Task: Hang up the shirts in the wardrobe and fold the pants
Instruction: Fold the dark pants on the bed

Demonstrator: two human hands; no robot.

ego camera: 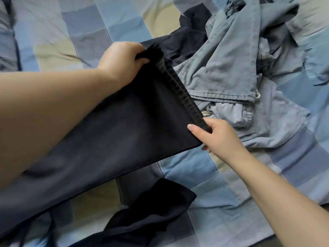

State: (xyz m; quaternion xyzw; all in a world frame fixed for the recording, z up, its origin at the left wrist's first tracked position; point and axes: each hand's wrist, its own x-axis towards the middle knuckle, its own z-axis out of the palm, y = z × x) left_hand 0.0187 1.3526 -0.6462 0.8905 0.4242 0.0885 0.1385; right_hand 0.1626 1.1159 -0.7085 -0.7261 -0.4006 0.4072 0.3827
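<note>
Dark navy pants (110,132) stretch across the middle of the view, held above a checked bedspread (195,175). My left hand (122,61) grips one end of their elastic waistband at the upper centre. My right hand (217,136) pinches the other end of the waistband, lower and to the right. The waistband runs taut between the two hands. The legs trail off to the lower left, partly behind my left forearm.
A heap of light blue-grey pants (231,65) lies on the bed at the upper right, with a dark garment (188,40) behind it. Another black garment (156,207) lies crumpled at the bottom centre. The bed's edge shows at the lower right corner.
</note>
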